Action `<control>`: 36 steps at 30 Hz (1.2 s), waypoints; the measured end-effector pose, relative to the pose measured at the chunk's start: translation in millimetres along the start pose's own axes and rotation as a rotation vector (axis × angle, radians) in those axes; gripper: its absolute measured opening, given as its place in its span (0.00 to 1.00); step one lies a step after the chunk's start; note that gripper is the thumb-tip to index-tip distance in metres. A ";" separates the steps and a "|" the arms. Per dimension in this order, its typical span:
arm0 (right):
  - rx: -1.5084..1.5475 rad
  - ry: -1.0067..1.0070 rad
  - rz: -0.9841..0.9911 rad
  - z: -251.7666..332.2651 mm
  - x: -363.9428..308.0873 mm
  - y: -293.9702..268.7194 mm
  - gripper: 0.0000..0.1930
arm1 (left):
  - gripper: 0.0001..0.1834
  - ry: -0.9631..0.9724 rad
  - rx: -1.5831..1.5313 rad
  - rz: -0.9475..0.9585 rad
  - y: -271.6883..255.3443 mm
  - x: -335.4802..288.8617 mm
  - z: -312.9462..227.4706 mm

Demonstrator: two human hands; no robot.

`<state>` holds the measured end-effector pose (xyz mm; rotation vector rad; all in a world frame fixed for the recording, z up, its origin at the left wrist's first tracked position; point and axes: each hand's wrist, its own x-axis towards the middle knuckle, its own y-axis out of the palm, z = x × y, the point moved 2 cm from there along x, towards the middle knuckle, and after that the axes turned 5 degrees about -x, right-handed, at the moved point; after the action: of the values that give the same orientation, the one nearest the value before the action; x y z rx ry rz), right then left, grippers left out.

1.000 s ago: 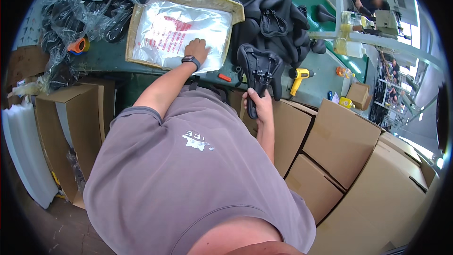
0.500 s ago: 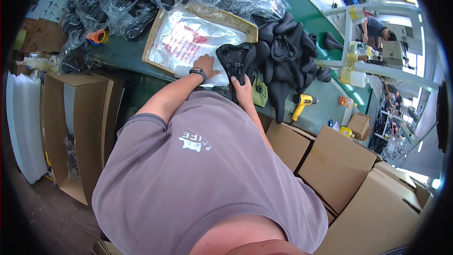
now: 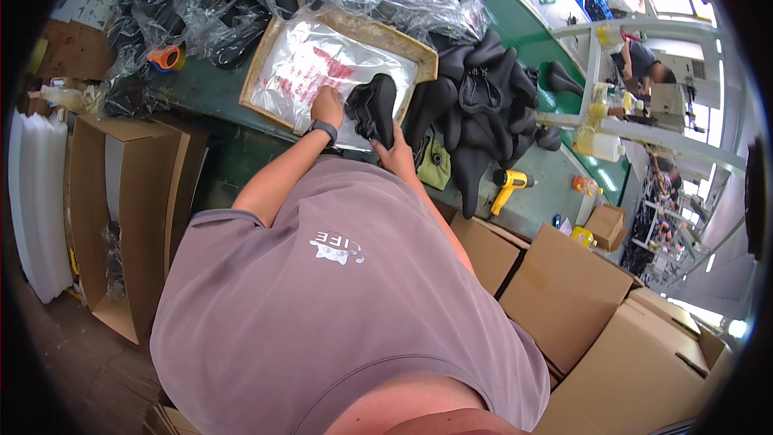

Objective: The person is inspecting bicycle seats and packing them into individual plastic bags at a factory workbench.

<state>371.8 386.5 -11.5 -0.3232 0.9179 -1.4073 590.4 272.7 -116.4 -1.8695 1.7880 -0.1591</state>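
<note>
My right hand [image 3: 394, 155] grips a black bike saddle [image 3: 385, 105] by its narrow end, and the saddle is tilted on its side with its hollow underside toward my left hand. My left hand [image 3: 327, 106] has its fingers drawn together on a clear plastic bag [image 3: 294, 72] with red print; the fingertips are partly hidden. That bag lies on a stack of similar ones in a shallow cardboard box [image 3: 256, 80]. Just right of the held saddle, another black saddle [image 3: 427, 109] leans beside a pile of saddles [image 3: 491, 97].
Plastic-wrapped saddles [image 3: 201, 8] cover the far table. An orange tape roll [image 3: 167, 59] sits left, while a green cloth pouch [image 3: 435, 165] and a yellow heat gun [image 3: 510, 187] lie right. Cardboard boxes [image 3: 564, 298] stand at my right, more [image 3: 145, 217] at left. A person [image 3: 640, 60] works far right.
My right hand has turned the saddle from underside-up onto its side and moved it slightly left. My left hand has gone from spread flat on the bags to fingers drawn together, slightly further left.
</note>
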 end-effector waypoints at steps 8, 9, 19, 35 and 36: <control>-0.244 -0.233 -0.151 38.2 28.0 -22.7 0.58 | 0.07 1.011 -0.070 0.194 -133.0 -92.2 -171.8; -0.218 -0.579 -0.437 18.5 38.6 -16.7 0.58 | 0.06 0.973 -0.057 0.141 -147.6 -105.2 -178.3; 0.606 -0.140 -0.217 181.2 1.5 -72.4 0.22 | 0.23 -0.225 -1.054 0.505 -216.3 -154.1 -176.4; 0.008 -0.275 0.053 80.2 -17.9 -116.4 0.28 | 0.45 0.038 -1.473 -0.497 -477.6 294.5 -213.9; -0.056 -0.231 0.015 47.6 -25.1 -109.0 0.28 | 0.43 0.125 -1.290 -0.552 -451.3 297.0 -219.8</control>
<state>331.8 374.3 102.7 -0.5092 0.7694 -1.3013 927.8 -89.5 192.2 -3.2420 1.4421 0.9098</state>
